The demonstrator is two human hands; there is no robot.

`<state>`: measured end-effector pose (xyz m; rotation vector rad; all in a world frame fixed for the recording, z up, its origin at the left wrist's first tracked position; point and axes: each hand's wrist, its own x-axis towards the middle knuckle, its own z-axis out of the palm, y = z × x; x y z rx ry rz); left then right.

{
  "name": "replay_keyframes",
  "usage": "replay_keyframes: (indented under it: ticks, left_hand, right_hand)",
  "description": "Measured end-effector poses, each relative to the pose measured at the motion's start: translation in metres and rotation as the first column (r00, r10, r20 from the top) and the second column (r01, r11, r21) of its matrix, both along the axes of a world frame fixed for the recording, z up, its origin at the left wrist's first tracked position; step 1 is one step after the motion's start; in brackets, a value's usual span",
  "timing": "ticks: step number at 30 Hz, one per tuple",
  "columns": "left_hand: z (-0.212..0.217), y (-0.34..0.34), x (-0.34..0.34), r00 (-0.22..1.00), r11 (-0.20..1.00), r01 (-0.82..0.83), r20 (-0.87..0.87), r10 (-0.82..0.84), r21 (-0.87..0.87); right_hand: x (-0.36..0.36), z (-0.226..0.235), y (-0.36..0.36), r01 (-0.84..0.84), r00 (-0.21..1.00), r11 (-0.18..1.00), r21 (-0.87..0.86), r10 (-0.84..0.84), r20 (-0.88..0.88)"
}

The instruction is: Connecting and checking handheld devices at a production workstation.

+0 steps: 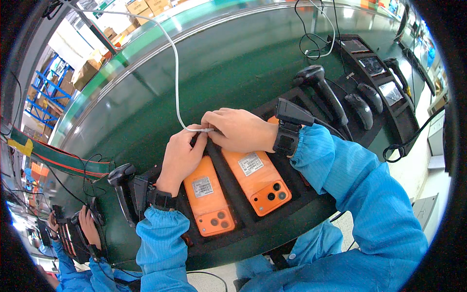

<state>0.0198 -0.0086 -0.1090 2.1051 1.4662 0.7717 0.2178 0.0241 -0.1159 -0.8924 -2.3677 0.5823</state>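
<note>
Two orange smartphones lie back up in a black foam tray [250, 221], their camera ends toward me. The left phone [204, 194] and the right phone [258, 175] each carry a white printed label. Above their far ends, my left hand [181, 153] and my right hand [238, 127] meet at the end of a white cable [176, 73]. Both hands pinch its plug end between thumb and fingers. The plug's tip is hidden by my fingers, so I cannot tell whether it touches the left phone. Each wrist wears a black strapped device.
Handheld barcode scanners stand at right [323, 90] and left [124, 187]. Two black computer mice [360, 109] lie beside a black tray with compartments [389, 92]. Loose cables [316, 41] rest on the green table [146, 117]. A co-worker's hand [90, 226] shows at lower left.
</note>
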Motion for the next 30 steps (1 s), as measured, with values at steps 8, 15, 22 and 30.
replay_keyframes:
  ticks: [8, 15, 22, 30]
  left_hand:
    - [0.0001, 0.0007, 0.0006, 1.000, 1.000, 0.001, -0.008, -0.001, 0.006]
    - [0.0020, -0.0008, 0.0008, 1.000, 1.000, -0.015, 0.001, 0.015, -0.016]
    - [0.0010, -0.0009, 0.0005, 1.000, 1.000, -0.005, -0.001, 0.005, -0.003]
    - [0.0023, -0.0013, 0.0014, 1.000, 1.000, -0.013, 0.006, 0.013, -0.015]
  right_hand:
    - [-0.0003, -0.0039, 0.0020, 0.000, 1.000, 1.000, 0.031, 0.000, -0.010]
    - [-0.0011, -0.0046, 0.0020, 0.000, 1.000, 0.999, 0.047, 0.001, -0.018]
    - [-0.0015, -0.0054, 0.0019, 0.003, 1.000, 0.999, 0.049, -0.002, -0.024]
    - [-0.0011, -0.0052, 0.0021, 0.002, 1.000, 0.998, 0.056, -0.001, -0.025]
